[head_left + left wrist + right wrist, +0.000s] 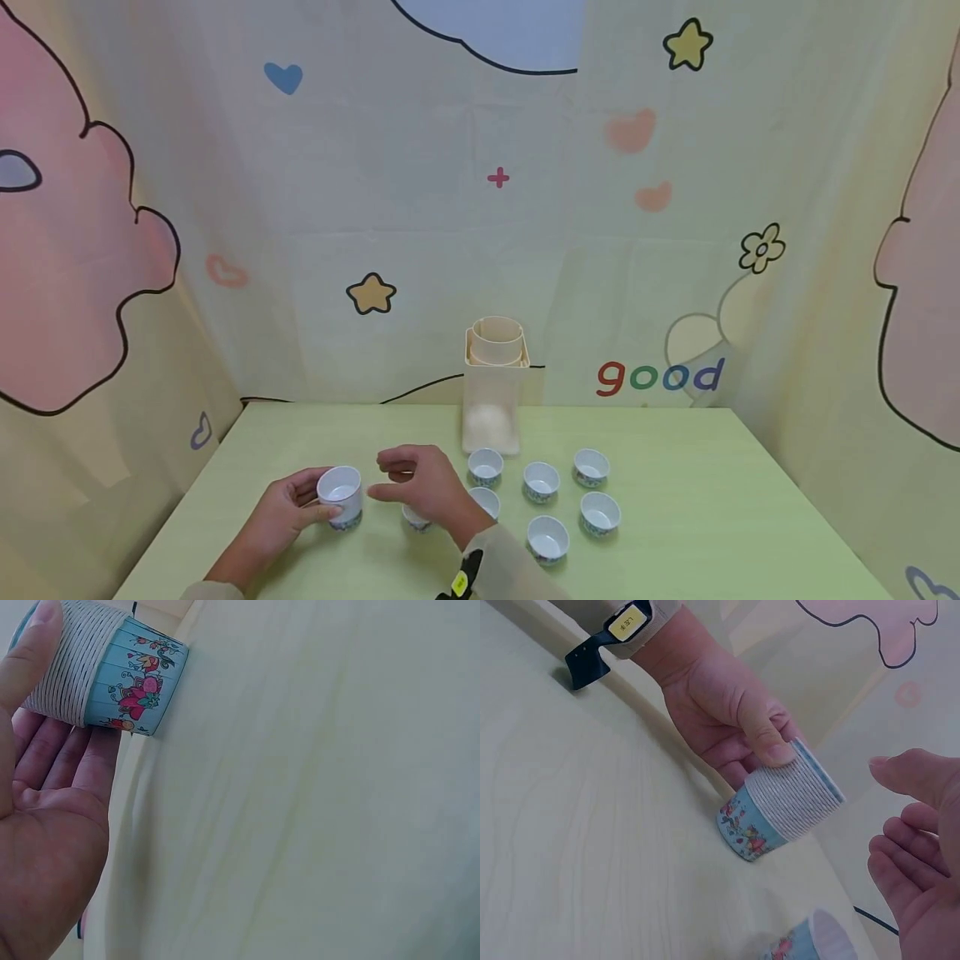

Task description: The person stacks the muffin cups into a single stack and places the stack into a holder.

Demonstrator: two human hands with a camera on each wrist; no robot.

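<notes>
My left hand (281, 508) grips a stack of nested paper baking cups (341, 500) above the left part of the table. In the left wrist view, the stack (124, 671) has many white rims packed together and a blue side with red fruit and flowers. Right of it is my right hand (431, 492), its thumb and fingers apart with nothing visible between them. The right wrist view shows a gap between this hand (926, 847) and the stack's rim (821, 772). A single cup (416, 520) stands partly hidden beneath my right hand.
Several single cups stand on the pale green table (697, 508), among them one at the front (547, 540) and one at the right (600, 513). Behind them rises a beige stand (491, 408) with a round tube (498, 337) on top. A printed cloth (420, 183) hangs behind.
</notes>
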